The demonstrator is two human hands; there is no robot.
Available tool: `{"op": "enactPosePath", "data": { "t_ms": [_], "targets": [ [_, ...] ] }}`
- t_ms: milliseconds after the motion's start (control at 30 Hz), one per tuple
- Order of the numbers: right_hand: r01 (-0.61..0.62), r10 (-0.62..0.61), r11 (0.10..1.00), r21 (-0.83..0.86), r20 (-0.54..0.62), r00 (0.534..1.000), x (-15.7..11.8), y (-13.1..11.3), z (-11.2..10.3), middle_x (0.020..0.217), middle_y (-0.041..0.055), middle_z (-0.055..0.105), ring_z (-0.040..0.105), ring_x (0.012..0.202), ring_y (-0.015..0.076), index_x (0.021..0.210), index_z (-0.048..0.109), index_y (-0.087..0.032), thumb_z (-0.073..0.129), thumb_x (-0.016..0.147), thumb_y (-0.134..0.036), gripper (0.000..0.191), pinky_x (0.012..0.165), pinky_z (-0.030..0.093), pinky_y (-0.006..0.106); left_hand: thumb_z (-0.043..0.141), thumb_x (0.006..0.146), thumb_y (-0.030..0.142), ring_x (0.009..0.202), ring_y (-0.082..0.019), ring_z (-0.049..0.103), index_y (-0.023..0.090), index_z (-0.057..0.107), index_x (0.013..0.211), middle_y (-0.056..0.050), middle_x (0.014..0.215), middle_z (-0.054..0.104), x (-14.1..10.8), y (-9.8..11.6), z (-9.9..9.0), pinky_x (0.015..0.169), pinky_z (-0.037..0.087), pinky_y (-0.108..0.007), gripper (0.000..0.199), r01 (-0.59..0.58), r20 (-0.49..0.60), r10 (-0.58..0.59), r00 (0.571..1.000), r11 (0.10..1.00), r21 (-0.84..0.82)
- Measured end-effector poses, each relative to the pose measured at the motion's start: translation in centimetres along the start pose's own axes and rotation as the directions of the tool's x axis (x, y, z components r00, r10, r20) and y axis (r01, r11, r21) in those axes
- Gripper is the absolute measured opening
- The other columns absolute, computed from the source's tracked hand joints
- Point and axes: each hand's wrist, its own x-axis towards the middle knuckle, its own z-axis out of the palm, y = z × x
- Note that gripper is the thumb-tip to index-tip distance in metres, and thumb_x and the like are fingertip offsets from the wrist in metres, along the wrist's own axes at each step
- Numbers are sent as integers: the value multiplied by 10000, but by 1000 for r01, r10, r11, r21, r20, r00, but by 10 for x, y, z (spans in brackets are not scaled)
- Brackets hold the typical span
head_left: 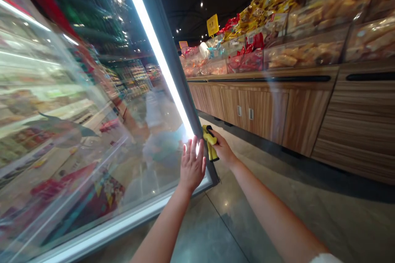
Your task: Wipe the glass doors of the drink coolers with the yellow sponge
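My left hand lies with its fingers stretched out against the lower edge of a glass door, beside the bright light strip. The fingers are slightly apart, and nothing shows in them. My right hand grips a yellow cloth with dark edges. The cloth is bunched against the outer side of the door's grey frame, close to the bottom corner. Part of it is hidden by my fingers.
Blurred lit shelves with goods show at the left. Across the tiled floor, a wooden cabinet runs along the right, topped by clear bins of packaged snacks. A yellow price sign stands above them.
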Motion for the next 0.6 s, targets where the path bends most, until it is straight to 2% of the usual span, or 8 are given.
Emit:
{"op": "enactPosePath", "data": {
  "t_ms": [167,267,367,500,600],
  "targets": [
    [-158,159,987,18,-16,987,-71,39,-7,1443,51,630,572,1363,263,1267,707,-311,651,897,-416,389,1165,451,506,537,981,239,1576,-308,128,186,8,1645,-133,1714,36,-1,0,4,1276,271,-495,850,-13,-49,16,999,997,71],
    [-176,181,981,78,-53,982,-95,44,-7,1472,35,607,528,1408,257,1271,715,-329,640,900,-347,380,1221,371,515,547,981,254,1572,-308,153,166,32,1645,-153,1709,111,-1,-2,3,1273,274,-497,845,-29,-69,36,997,994,110],
    [-111,116,988,103,-43,992,-80,21,-1,1494,4,586,511,1424,242,1288,709,-360,607,901,-229,421,1240,347,498,553,985,312,1571,-310,170,127,33,1641,-180,1692,202,0,-5,-2,1275,264,-505,857,-47,-52,54,997,991,128],
    [53,-52,998,32,-17,999,-31,-28,9,1510,2,570,504,1430,234,1307,699,-346,561,891,-130,489,1225,390,461,570,972,363,1571,-325,173,118,30,1641,-203,1688,211,6,-13,-10,1269,266,-514,894,-41,-36,45,998,992,116],
    [153,-154,987,-54,-12,988,-3,-54,17,1508,17,573,502,1431,231,1317,693,-329,551,896,-119,492,1216,407,444,576,961,383,1576,-314,169,106,40,1640,-203,1686,227,11,-20,-12,1278,245,-497,909,-55,-44,59,997,994,93]
  ]
}}
